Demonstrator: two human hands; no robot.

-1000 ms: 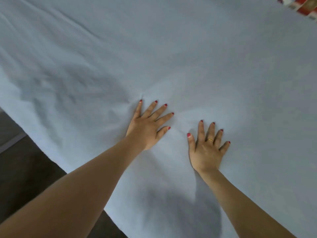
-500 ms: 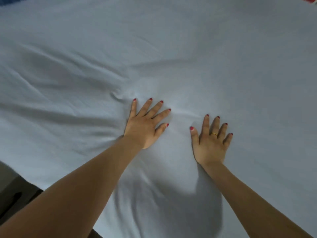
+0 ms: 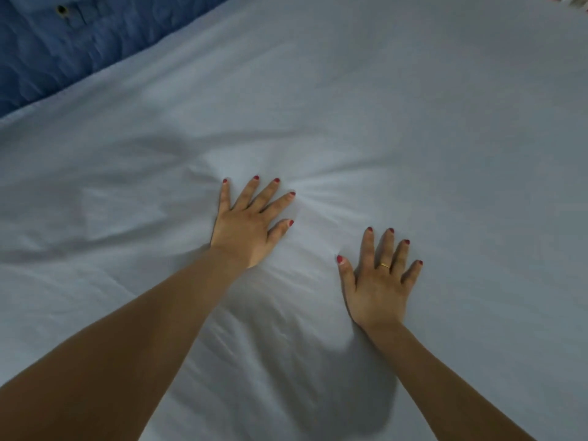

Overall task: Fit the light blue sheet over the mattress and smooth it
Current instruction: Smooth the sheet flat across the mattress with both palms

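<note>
The light blue sheet [image 3: 397,116] covers nearly the whole view, spread over the mattress. My left hand [image 3: 246,226] presses flat on it near the middle, fingers straight and spread. Small wrinkles fan out from its fingertips, and longer folds run off to the left. My right hand [image 3: 378,284] lies flat on the sheet a little to the right and nearer to me, fingers spread, a gold ring on one finger. Neither hand holds any cloth.
A dark blue quilted surface [image 3: 63,49] shows past the sheet's far left edge, with a small round dark fitting on it. A bit of red and white patterned cloth [image 3: 572,0] peeks in at the top right corner.
Both hands have slid forward across the sheet, staying flat. The view has shifted up the bed: the dark floor at lower left is gone and the dark blue quilted surface has appeared at upper left.
</note>
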